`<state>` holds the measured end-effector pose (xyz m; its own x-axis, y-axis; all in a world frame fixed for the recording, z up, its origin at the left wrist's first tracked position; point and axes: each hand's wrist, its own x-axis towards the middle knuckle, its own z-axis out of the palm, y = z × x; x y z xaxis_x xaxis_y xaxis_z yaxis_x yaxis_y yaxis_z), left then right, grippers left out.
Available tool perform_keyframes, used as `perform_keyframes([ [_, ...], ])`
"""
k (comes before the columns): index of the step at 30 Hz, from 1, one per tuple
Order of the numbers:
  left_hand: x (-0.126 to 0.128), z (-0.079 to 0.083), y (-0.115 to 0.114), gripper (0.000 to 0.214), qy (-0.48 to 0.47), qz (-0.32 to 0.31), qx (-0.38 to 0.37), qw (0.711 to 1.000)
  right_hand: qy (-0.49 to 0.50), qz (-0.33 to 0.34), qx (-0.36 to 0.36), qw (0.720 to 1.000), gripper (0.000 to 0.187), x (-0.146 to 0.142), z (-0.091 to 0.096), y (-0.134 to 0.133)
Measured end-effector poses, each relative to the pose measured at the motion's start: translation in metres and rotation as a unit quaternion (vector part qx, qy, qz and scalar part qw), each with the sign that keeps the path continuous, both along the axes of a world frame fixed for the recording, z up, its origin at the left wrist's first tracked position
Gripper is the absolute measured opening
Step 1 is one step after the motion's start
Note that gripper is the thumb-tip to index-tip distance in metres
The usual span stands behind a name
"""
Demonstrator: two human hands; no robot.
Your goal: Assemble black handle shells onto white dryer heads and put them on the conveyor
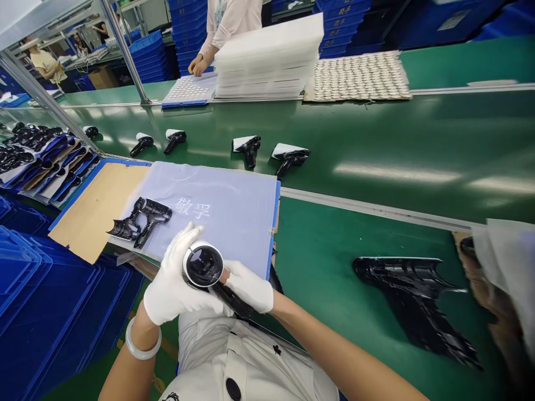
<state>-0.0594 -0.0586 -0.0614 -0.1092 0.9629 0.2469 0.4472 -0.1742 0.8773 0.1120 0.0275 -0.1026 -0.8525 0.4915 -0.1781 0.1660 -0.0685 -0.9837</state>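
Close to my lap I hold a black-and-white hair dryer housing (204,266) with its round end turned up towards me. My left hand (173,281), in a white glove, is wrapped round the barrel from the left. From the right, my gloved right hand (251,285) closes on it near the black handle, which slants down to the right; some fingertips are hidden behind the barrel. Just beyond my hands, black hair dryer shell pieces (144,220) lie on a pale blue sheet (234,206) with white lettering.
Several hair dryer housings (246,147) lie along the green conveyor (376,145). A black shell half (418,301) rests on the bench at right. Blue crates (45,301) stand at left. Across the line, a person (229,25) works beside stacked white sheets (267,61).
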Motion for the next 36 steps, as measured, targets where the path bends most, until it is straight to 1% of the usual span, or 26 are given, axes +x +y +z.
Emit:
perform_keyframes([
  [3,0.001,0.006,0.008,0.09,0.076,0.002,0.064,0.995,0.018,0.05,-0.114,0.992,0.061,-0.004,0.002,-0.006],
  [5,0.001,0.006,0.01,0.083,0.109,0.003,0.108,0.988,0.024,0.078,-0.199,0.977,0.058,-0.005,0.001,-0.01],
  [7,0.003,0.006,0.011,0.079,0.119,0.016,0.12,0.986,0.016,0.095,-0.278,0.956,0.058,-0.004,0.0,-0.013],
  [9,0.005,0.006,0.009,0.075,0.074,0.03,0.104,0.991,0.0,0.109,-0.362,0.926,0.059,0.0,0.002,-0.014],
  [11,0.006,0.005,0.007,0.072,-0.012,0.031,0.107,0.994,-0.004,0.115,-0.449,0.886,0.058,0.007,0.01,-0.014],
  [13,0.007,0.005,0.006,0.069,-0.076,0.031,0.142,0.987,0.023,0.094,-0.513,0.853,0.054,0.015,0.022,-0.016],
  [14,0.008,0.004,0.005,0.07,-0.087,0.037,0.157,0.983,0.042,0.067,-0.529,0.845,0.05,0.019,0.03,-0.018],
  [15,0.008,0.003,0.005,0.071,-0.089,0.047,0.163,0.981,0.061,0.039,-0.532,0.843,0.045,0.023,0.037,-0.021],
  [17,0.008,0.002,0.004,0.072,-0.098,0.071,0.144,0.982,0.092,-0.003,-0.512,0.854,0.041,0.027,0.049,-0.028],
  [19,0.009,0.001,0.003,0.072,-0.133,0.081,0.115,0.981,0.108,-0.007,-0.478,0.871,0.046,0.028,0.056,-0.034],
  [20,0.01,0.001,0.002,0.071,-0.153,0.082,0.107,0.979,0.117,0.005,-0.461,0.879,0.049,0.027,0.058,-0.037],
  [21,0.011,0.001,0.001,0.07,-0.171,0.081,0.104,0.976,0.123,0.015,-0.442,0.888,0.049,0.025,0.059,-0.038],
  [23,0.012,0.0,-0.001,0.067,-0.186,0.077,0.105,0.974,0.127,0.014,-0.389,0.912,0.047,0.022,0.059,-0.039],
  [25,0.012,0.0,-0.002,0.063,-0.181,0.079,0.104,0.975,0.126,0.002,-0.317,0.94,0.043,0.018,0.056,-0.037],
  [27,0.013,-0.001,-0.003,0.061,-0.173,0.088,0.107,0.975,0.116,0.002,-0.26,0.959,0.04,0.015,0.053,-0.034],
  [29,0.014,0.0,-0.003,0.059,-0.175,0.094,0.114,0.973,0.097,0.016,-0.243,0.965,0.039,0.013,0.049,-0.032],
  [32,0.017,0.003,-0.002,0.061,-0.176,0.107,0.109,0.972,0.064,0.023,-0.242,0.968,0.035,0.011,0.049,-0.031],
  [36,0.025,0.009,0.001,0.071,-0.148,0.162,0.093,0.971,0.051,0.016,-0.244,0.968,0.027,0.008,0.051,-0.032],
])
